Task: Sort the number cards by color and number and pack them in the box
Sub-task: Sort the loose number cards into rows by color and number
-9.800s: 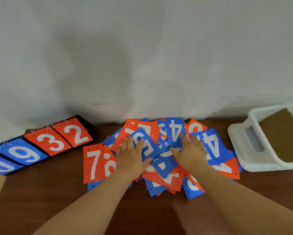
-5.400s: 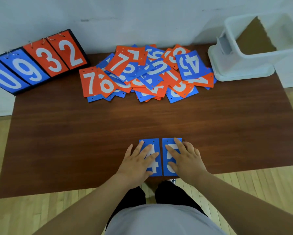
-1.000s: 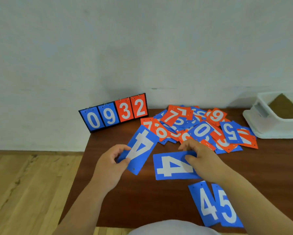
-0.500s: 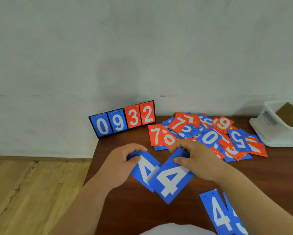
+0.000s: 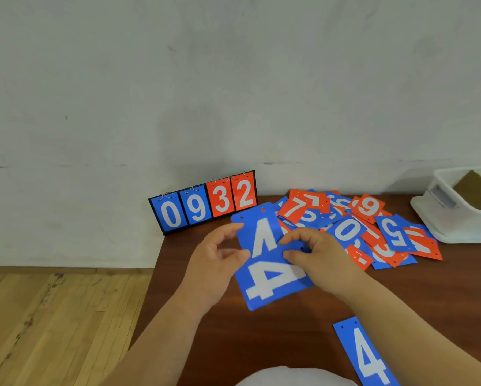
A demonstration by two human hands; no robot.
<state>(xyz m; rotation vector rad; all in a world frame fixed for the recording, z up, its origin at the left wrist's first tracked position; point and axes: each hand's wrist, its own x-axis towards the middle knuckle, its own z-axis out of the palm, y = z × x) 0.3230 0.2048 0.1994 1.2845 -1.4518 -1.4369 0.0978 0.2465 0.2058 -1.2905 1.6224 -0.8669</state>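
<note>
Hands, left hand (image 5: 214, 264) and right hand (image 5: 318, 259), pinch two overlapping blue 4 cards (image 5: 264, 280); scoreboard (image 5: 203, 204) reads 0932.

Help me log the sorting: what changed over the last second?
The left hand and right hand brought their two blue 4 cards together; they now overlap, pinched by both hands. The card pile, scoreboard, white box and the near blue 4 stayed put.

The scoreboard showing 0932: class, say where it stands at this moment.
In the head view, the scoreboard stands at the far left corner of the table, against the wall, just left of the card pile.
</note>
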